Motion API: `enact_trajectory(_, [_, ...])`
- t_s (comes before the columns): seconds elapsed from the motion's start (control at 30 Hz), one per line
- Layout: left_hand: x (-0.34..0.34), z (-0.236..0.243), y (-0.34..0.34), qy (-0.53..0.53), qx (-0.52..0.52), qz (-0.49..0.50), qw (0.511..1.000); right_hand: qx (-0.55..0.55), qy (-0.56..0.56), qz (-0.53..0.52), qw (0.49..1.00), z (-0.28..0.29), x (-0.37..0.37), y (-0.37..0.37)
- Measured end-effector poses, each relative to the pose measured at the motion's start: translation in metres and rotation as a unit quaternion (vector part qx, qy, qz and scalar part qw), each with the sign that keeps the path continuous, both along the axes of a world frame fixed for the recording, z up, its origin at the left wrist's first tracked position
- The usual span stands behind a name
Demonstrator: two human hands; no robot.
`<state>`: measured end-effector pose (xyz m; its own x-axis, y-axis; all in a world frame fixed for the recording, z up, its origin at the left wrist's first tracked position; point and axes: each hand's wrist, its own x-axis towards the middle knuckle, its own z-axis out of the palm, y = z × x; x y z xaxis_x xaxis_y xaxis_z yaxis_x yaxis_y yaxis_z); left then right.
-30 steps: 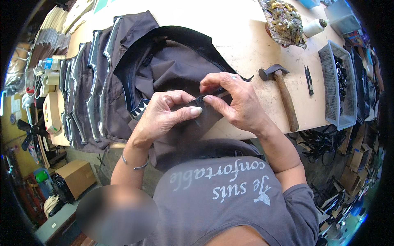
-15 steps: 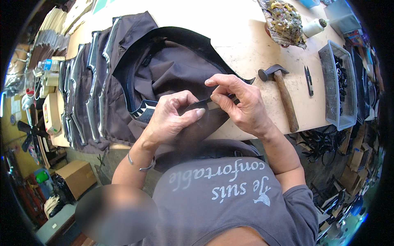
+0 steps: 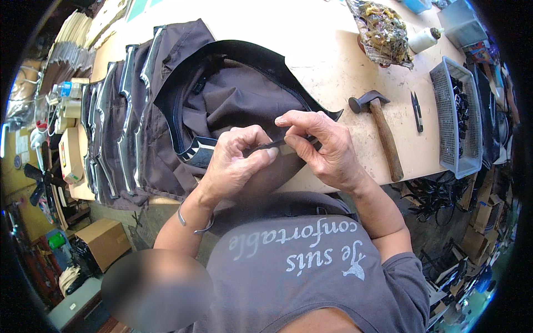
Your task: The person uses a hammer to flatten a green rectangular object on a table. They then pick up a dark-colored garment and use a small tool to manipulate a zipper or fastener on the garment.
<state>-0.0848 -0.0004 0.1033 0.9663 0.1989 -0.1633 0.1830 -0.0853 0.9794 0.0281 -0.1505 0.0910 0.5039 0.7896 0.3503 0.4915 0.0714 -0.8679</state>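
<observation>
Head view: brown fabric (image 3: 239,91), black-edged, rumpled

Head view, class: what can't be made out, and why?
Head view: dark strip, left end hidden by the left hand.
Head view: black pieces in the basket, too small to identify.
Head view: blue object, cut off by the top edge.

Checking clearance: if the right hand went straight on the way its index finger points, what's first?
Probably the folds of the brown fabric, just ahead of the right hand in the picture. Depth is unclear from this view; the hand may pass above them.
</observation>
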Motion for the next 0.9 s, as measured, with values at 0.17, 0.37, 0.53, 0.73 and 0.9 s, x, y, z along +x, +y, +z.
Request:
enact_trajectory(0.17, [0.005,0.003,-0.001,0.028,-0.04,0.016,0.999,0.02,0.023,-0.023,0.999,-0.004,-0.003,0.001])
enact_trajectory(0.37, [0.005,0.005,0.0,0.062,-0.046,-0.018,0.997,0.013,0.055,-0.036,0.998,-0.006,-0.004,0.0])
enact_trajectory(0.53, [0.003,0.005,0.01,0.111,0.064,-0.128,0.983,0.007,0.047,-0.019,0.999,-0.009,-0.006,-0.001])
enact_trajectory(0.73, [0.004,0.0,0.007,0.021,0.111,-0.126,0.986,0.025,0.021,-0.038,0.999,-0.012,-0.007,-0.001])
enact_trajectory(0.9, [0.007,0.001,0.006,0.123,-0.025,-0.104,0.987,-0.004,0.027,-0.035,0.999,-0.01,-0.007,-0.004])
